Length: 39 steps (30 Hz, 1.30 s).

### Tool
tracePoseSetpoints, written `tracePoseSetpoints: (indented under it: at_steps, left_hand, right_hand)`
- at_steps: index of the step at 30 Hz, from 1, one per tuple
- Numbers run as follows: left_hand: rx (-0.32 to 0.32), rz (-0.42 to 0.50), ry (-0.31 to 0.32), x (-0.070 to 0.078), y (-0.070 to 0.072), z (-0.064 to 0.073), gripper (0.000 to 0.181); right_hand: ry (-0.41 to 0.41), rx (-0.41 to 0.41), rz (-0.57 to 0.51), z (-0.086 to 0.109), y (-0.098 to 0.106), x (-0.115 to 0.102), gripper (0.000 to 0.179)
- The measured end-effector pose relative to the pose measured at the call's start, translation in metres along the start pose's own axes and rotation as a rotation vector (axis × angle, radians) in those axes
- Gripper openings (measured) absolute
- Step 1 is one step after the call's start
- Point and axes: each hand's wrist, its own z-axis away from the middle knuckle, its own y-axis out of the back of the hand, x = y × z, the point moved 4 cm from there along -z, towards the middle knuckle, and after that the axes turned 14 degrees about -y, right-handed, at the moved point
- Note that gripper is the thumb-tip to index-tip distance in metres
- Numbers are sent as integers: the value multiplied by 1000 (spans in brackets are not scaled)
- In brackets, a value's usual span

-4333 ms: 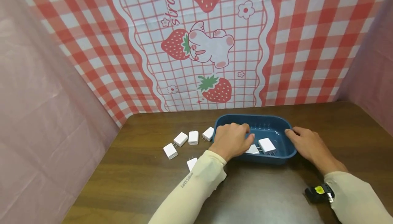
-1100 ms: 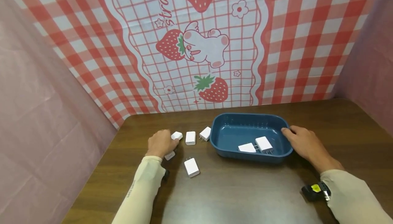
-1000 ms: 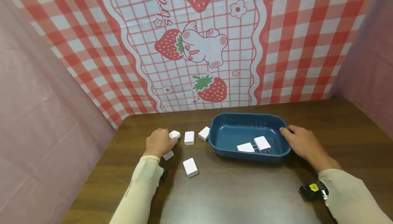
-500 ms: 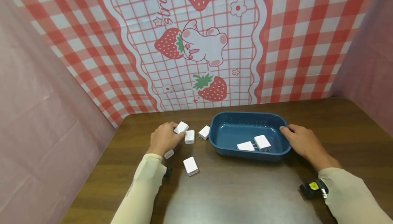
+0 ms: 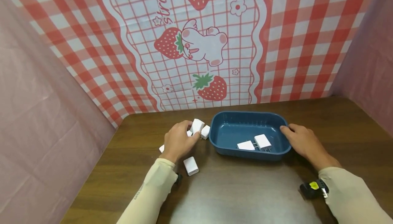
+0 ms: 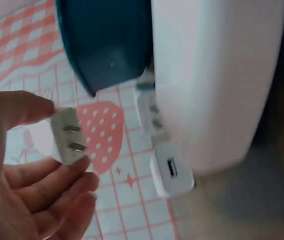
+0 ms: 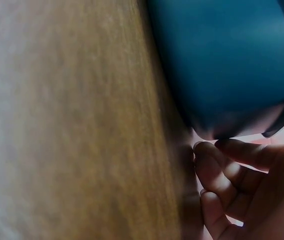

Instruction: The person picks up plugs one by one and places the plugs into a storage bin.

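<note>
My left hand [image 5: 179, 140] pinches a white USB charger plug [image 5: 197, 125] between thumb and fingertips, raised just left of the blue plastic basin [image 5: 242, 154]. Up close in the left wrist view, two metal prongs stick out of that charger plug [image 6: 67, 136]. With the thumb over the rim and fingers curled against the outer wall, my right hand [image 5: 305, 144] grips the basin's right end. Inside the basin lie two white chargers, one flat near the front wall [image 5: 246, 145] and one beside it [image 5: 262, 141].
More white chargers lie on the wooden table [image 5: 245, 190]: one charger [image 5: 191, 166] in front, another charger [image 5: 205, 132] by the basin's left end. Two others are partly hidden behind the left hand. A red-checked strawberry cloth [image 5: 215, 46] hangs behind the table.
My left hand has gone from the basin to the chargers at left, picked one up, and carried it right toward the basin. The right hand stays on the basin's end.
</note>
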Motion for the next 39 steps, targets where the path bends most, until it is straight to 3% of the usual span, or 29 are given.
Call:
tracePoseSetpoints:
  at_steps: [8, 16, 23, 30, 39]
  left_hand:
    - [20, 13, -56, 20, -8, -5, 40]
    - [39, 43, -143, 41, -10, -19, 40]
    - [2, 84, -194, 60, -11, -33, 43]
    - [-43, 88, -218, 71, -21, -35, 43]
    - [-139, -4, -270, 80, -38, -35, 44]
  right_hand:
    - [37, 41, 4, 0, 4, 1, 73]
    - [40, 61, 1, 0, 8, -1, 72]
    - [35, 68, 8, -2, 10, -6, 71]
    - [33, 51, -1, -1, 8, -4, 71]
    - [13, 23, -5, 3, 0, 0, 74]
